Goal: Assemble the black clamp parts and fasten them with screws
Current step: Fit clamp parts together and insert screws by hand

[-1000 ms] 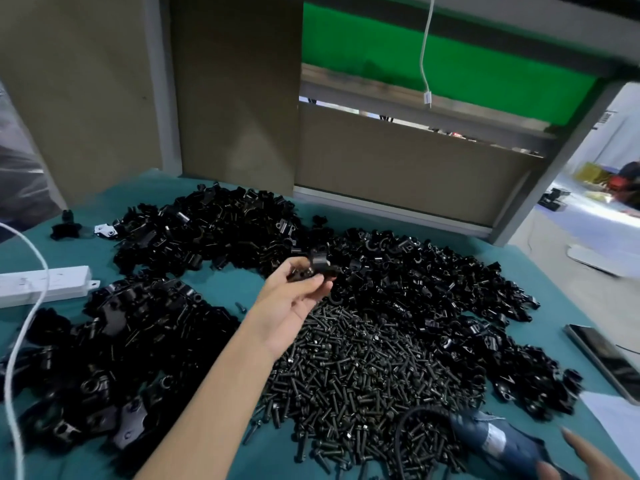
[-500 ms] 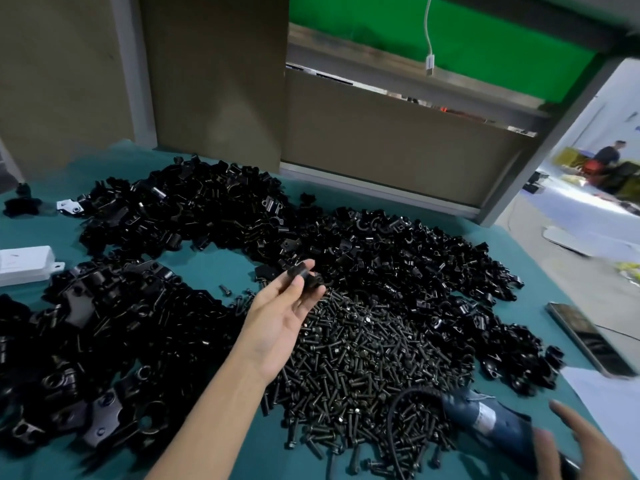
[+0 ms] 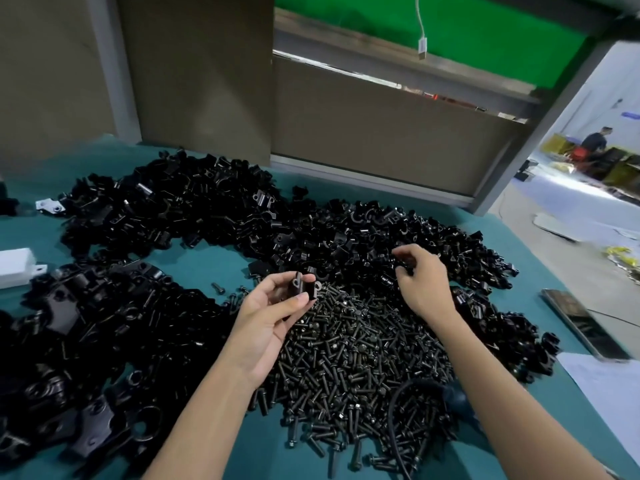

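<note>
My left hand point(image 3: 268, 318) holds a small black clamp part point(image 3: 304, 288) between thumb and fingertips, palm up, above the near edge of the screw pile point(image 3: 360, 362). My right hand point(image 3: 420, 280) reaches into the far heap of black clamp parts point(image 3: 363, 237), its curled fingers closing on a black piece point(image 3: 403, 265); how firmly it is held is hard to see. More clamp parts lie in a big heap on the left point(image 3: 86, 341) and along the back point(image 3: 166, 209).
A blue power screwdriver point(image 3: 457, 398) with a black cable point(image 3: 398, 420) lies on the screws under my right forearm. A phone point(image 3: 585, 323) and white paper point(image 3: 609, 389) lie at the right table edge, a white power strip point(image 3: 15, 268) at the left. Teal cloth point(image 3: 214, 261) covers the table.
My right hand has left the screwdriver at the lower right and reached forward into the far clamp heap. My left hand has kept its clamp part and stayed roughly in place.
</note>
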